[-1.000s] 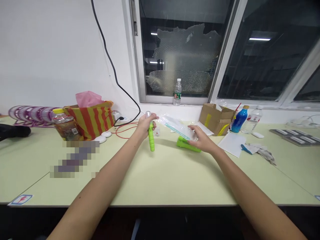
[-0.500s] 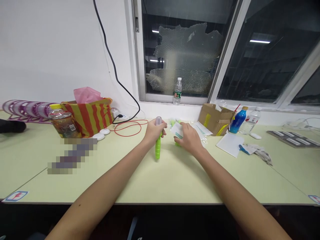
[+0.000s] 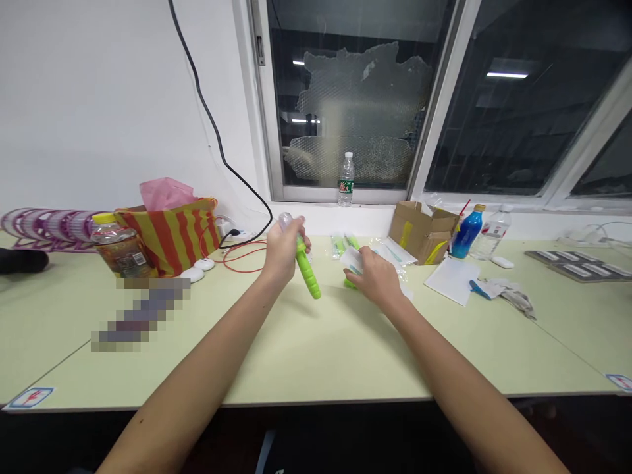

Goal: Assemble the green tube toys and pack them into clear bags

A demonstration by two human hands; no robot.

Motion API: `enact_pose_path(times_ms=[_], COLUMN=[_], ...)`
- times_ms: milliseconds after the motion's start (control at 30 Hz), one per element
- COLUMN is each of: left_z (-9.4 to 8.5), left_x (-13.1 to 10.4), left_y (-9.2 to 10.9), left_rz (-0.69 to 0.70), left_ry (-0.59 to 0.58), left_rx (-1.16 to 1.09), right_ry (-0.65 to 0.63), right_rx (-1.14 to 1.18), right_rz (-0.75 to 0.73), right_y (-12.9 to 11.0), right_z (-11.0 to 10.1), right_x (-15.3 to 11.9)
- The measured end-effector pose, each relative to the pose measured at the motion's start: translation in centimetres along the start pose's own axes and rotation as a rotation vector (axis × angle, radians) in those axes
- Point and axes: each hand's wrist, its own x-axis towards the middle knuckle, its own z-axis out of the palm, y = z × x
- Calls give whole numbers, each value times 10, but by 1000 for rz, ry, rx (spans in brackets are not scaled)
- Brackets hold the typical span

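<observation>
My left hand [image 3: 282, 253] is wrapped round a green-handled tool [image 3: 309, 273] with a clear, rounded top; the ribbed green handle slants down to the right, above the table. To its right, my right hand [image 3: 378, 276] pinches a small white packet [image 3: 351, 259] with a teal stripe. Beneath that hand lies a green item [image 3: 349, 284], mostly hidden. Behind the packet are green pieces in clear plastic [image 3: 338, 246] and more white packets [image 3: 395, 251].
Left stand a striped bag [image 3: 182, 237], a yellow-capped bottle [image 3: 123, 247] and a red cable [image 3: 237, 257]. Rightward are a cardboard box [image 3: 422, 234], a blue bottle [image 3: 467, 232], white paper [image 3: 453, 280] and a glove [image 3: 508, 294]. A water bottle [image 3: 346, 181] stands on the windowsill.
My left hand has moved left and turned, so the green tool has gone from upright to slanted. My right hand still holds the packet near the same spot. The view has shifted slightly.
</observation>
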Motion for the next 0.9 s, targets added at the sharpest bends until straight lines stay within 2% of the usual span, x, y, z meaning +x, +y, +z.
enact_pose_path(times_ms=[67,133,200,267,433,567,767,900], left_z=[5,10,15,20,25,26,20,12], left_x=[6,10,11,10,1,-1,-1,-2], left_y=[21,38,45,41,13,0,-3,3], left_rz=[30,116,186,221,215,236,188,124], left_ry=[47,82,93,76,24,17,30,-35], left_rx=[-147,-232,-245,-210,-67,19,189,260], right_ry=[8,19,28,32,24,18,-15,7], right_rx=[-20,-34,-37,-30,39,47,16,33], right_rz=[-4,-9,-12,-9,-7,6,38,45], right_y=[-1,-3,-5,-7,-8,-9,-8,-6], right_z=[1,1,1,-1,-8,-10,-9,-8], right_x=[-2,-4,-6,-7,-10,-11,-11,-10])
